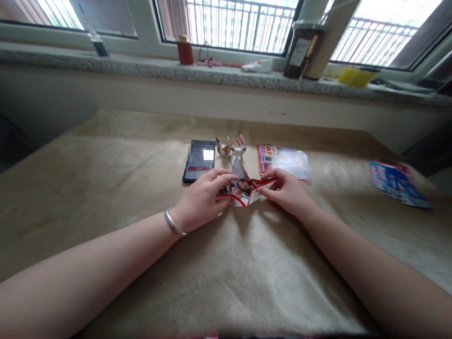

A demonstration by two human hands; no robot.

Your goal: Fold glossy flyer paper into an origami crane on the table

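Observation:
Between my hands is a partly folded piece of printed paper, with red edges, a photo print and a pointed flap standing up at the back. My left hand, with a silver bangle at the wrist, grips its left side. At the right side, my right hand pinches a corner between thumb and fingers. Just behind the paper stands a folded paper figure with pointed tips and red print. A black smartphone lies beyond my left hand. Past my right hand is a stack of printed flyers.
Blue and red leaflets are fanned out on the right of the cloth-covered table. Along the stone windowsill stand a red container, a dark lidded container and a yellow object.

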